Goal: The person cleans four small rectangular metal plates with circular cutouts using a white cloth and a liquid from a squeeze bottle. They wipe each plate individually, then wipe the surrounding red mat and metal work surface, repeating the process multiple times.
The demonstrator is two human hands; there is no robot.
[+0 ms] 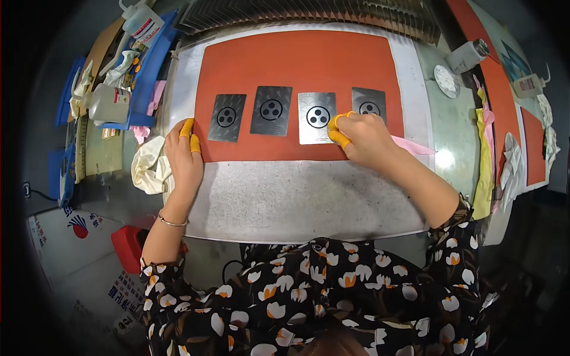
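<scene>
Several thin metal plates lie in a row on an orange mat, each with a black ring around dark dots. My right hand, with yellow finger cots, is closed at the right edge of a bright silver plate. What its fingers hold, if anything, is hidden. Behind that hand a darker plate is partly covered. Two more grey plates, a tilted one and a darker one, lie further left. My left hand, also wearing yellow finger cots, rests open at the mat's left edge, fingers stretched out.
A pink strip lies by my right wrist. A crumpled white cloth sits beside my left hand. Blue bins with bottles stand at the left. On the right are a white dish and a bottle. A metal rack spans the back.
</scene>
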